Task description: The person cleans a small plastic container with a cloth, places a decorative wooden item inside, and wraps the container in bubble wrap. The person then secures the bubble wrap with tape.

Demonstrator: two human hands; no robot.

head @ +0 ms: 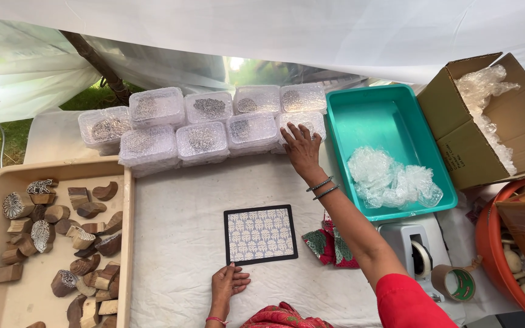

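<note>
Fingertips of the left hand (pixel 228 283) rest open on the near edge of the patterned mat (pixel 260 234), gripping nothing. Well beyond it, the right hand (pixel 302 149) lies flat and open on a clear lidded box (pixel 302 123), directly under its fingers.

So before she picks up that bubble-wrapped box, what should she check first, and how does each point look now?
1. Right hand on the wrapped box: ok, fingers rest on it.
2. Firm grip on it: cannot tell.
3. Left hand steadying the patterned mat: ok, fingertips at its lower edge.
4. Room in the teal tray: ok, only loose bubble wrap inside.
5. Neighbouring wrapped boxes apart: not ok, packed tight.
</note>
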